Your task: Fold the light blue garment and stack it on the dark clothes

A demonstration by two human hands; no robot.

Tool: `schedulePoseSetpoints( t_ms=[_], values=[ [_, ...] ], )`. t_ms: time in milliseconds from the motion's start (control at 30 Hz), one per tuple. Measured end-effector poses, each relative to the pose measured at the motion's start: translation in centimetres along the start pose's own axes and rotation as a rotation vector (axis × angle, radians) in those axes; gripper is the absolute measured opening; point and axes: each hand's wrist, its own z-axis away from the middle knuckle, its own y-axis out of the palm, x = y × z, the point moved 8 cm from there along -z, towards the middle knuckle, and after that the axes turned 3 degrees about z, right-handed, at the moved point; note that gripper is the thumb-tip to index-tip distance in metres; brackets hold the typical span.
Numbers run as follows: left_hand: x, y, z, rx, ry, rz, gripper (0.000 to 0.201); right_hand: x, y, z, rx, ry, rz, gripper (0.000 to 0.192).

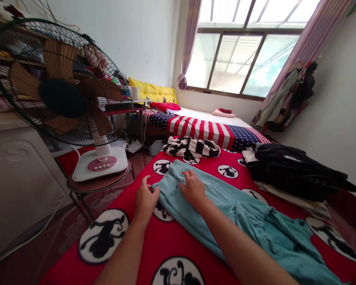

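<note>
A teal garment (207,178) with a gathered section lies stretched out on the red blanket (136,245), which has white circles and black monkey figures. My left hand (146,200) is at the garment's far left corner, thumb and forefinger apart, the thumb at the cloth's edge. On top of the same end rests my right hand (194,190), fingers spread over the cloth. Its fingertips point away from me, and I see no fold pinched between them. The right forearm crosses above the garment and hides part of it.
A black-and-white cloth (192,147) lies crumpled beyond the garment. Dark folded clothes (296,170) are piled on the right. To the left, a large fan (62,97) stands on a round stool (99,184). Farther back is a bed with a stars-and-stripes cover (201,132) below the window.
</note>
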Motion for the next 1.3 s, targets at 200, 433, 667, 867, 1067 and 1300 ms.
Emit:
schedulePoseSetpoints(
  t_ms=[200, 433, 667, 867, 1067, 1300],
  values=[
    [1.1, 1.9, -0.1, 0.013, -0.082, 0.457, 0.051, 0.1, 2.2, -1.2, 0.118, 0.024, -0.022, 0.034],
    [-1.1, 4.4, 1.1, 0.18, -0.161, 0.922, 0.045, 3.4, 1.9, 0.5, 0.334, -0.16, 0.003, 0.09],
    [0.3, 3.4, 0.8, 0.015, -0.185, 0.967, 0.032, 4.6, 2.7, -0.2, 0.151, -0.037, 0.162, 0.044],
    [2.1, 5.1, 1.2, 0.03, -0.385, 1.053, 0.032, 0.1, -0.3, -0.7, -0.064, 0.229, -0.213, 0.014],
    [-1.3, 9.4, 3.6, 0.415, -0.504, 1.078, 0.035, -2.8, -3.0, 3.2, -0.418, 0.308, -1.015, 0.013],
    [-12.8, 11.6, 8.0, 0.72, -0.276, 1.278, 0.059, -5.1, -6.0, 9.5, -0.704, 0.49, -1.749, 0.014]
  ],
)
